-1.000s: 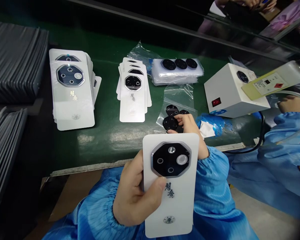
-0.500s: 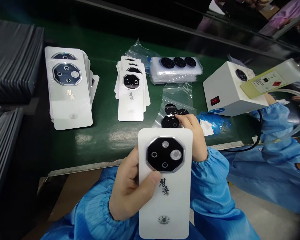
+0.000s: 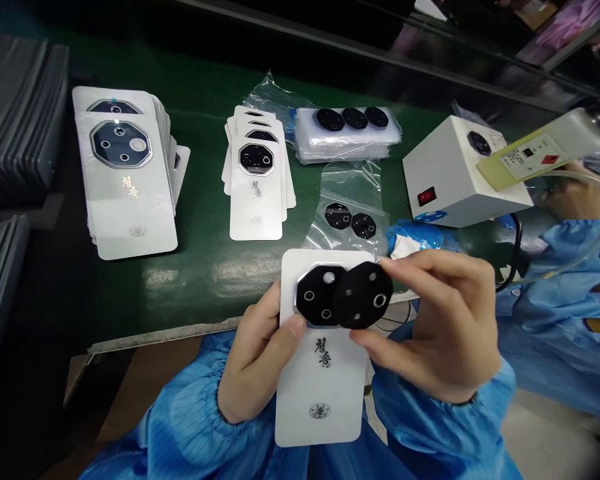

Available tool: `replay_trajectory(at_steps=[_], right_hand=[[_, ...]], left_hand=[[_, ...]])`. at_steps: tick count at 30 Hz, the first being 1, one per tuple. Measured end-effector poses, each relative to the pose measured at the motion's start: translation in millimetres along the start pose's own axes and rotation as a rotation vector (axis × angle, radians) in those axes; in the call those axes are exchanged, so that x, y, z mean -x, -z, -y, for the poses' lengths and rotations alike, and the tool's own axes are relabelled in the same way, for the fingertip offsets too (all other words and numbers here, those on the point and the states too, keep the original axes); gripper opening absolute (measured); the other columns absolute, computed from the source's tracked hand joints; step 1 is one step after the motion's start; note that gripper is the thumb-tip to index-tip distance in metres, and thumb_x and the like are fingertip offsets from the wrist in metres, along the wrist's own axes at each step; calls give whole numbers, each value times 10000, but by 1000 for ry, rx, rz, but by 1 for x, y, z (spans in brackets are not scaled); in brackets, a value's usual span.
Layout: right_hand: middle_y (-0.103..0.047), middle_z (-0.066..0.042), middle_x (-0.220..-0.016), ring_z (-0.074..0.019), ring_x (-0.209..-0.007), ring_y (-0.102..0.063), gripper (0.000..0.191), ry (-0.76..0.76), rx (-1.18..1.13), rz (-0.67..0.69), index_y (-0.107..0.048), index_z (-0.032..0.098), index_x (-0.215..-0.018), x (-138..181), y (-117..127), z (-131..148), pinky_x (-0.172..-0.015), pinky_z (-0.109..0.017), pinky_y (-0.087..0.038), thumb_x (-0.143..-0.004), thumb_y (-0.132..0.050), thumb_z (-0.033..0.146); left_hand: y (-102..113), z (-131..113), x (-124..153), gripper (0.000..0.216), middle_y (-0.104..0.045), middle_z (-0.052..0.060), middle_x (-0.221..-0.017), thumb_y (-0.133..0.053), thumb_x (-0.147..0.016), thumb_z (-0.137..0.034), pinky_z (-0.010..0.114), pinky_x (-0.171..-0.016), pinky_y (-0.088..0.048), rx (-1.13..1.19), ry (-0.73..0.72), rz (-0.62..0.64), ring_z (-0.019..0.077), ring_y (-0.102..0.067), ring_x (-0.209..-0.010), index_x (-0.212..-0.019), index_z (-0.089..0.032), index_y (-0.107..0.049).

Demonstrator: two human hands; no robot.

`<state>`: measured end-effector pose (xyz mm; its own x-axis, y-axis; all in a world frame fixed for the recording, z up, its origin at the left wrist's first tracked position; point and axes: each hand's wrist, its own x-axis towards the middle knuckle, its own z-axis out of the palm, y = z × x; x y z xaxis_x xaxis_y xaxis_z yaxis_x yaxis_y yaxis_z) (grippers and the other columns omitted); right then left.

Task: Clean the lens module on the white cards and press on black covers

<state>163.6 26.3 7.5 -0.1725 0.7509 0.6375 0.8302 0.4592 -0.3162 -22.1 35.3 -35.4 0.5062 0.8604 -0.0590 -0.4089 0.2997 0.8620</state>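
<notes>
My left hand [image 3: 254, 363] grips a white phone back cover [image 3: 323, 380] upright in front of me, thumb just below its octagonal black camera ring. My right hand [image 3: 445, 327] pinches a black octagonal lens plate [image 3: 363, 295] between thumb and fingers and holds it over the right side of the cover's camera ring. Two more black lens plates [image 3: 351, 221] lie on a clear plastic bag just beyond the cover, on the green belt [image 3: 205, 267].
Two stacks of white covers lie on the belt, a large stack [image 3: 125, 180] at left and a smaller stack [image 3: 257, 180] in the middle. A bagged pack of lens plates [image 3: 347, 133] lies behind. A white box with a red switch [image 3: 455, 177] stands at right. Dark trays [image 3: 15, 120] are piled far left. Another person's blue sleeve [image 3: 565, 280] is at right.
My right hand lifted a black lens plate off the bag and brought it back over the cover's camera ring. The left hand kept hold of the cover.
</notes>
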Motion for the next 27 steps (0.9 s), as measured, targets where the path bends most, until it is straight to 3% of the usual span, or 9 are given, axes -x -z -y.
replay_trajectory(at_steps=[2, 7, 19, 27], right_hand=[[-558, -117, -1008, -253, -948, -565, 460, 70, 71, 85, -591, 109, -1077, -3, 0, 9, -798, -415, -494, -726, -731, 372], [-599, -147, -1040, -272, -1000, -575, 424, 156, 93, 112, -594, 80, -1043, -6, -4, 14, -820, -425, -503, -743, -719, 353], [-615, -132, -1048, -255, -990, -586, 411, 166, 139, 143, -598, 115, -1063, -3, -2, 16, -798, -418, -514, -755, -704, 365], [-620, -124, -1045, -254, -974, -592, 398, 164, 143, 170, -583, 147, -1093, -5, -1, 15, -780, -421, -514, -775, -679, 368]], left_hand=[[0, 1, 0, 293, -576, -30, -602, -411, -945, -301, 169, -395, -363, -58, -14, -18, 81, -478, -456, -1175, -355, -583], [2, 4, 1, 285, -402, -49, -501, -379, -954, -340, 219, -359, -237, -244, -57, -116, 78, -322, -398, -1098, -305, -623], [6, 4, 2, 251, -395, -50, -501, -372, -953, -327, 250, -386, -242, -381, -135, -88, 88, -344, -402, -854, -211, -571], [6, 1, 1, 237, -399, -51, -496, -386, -946, -331, 246, -371, -249, -429, -154, -64, 89, -371, -391, -805, -207, -529]])
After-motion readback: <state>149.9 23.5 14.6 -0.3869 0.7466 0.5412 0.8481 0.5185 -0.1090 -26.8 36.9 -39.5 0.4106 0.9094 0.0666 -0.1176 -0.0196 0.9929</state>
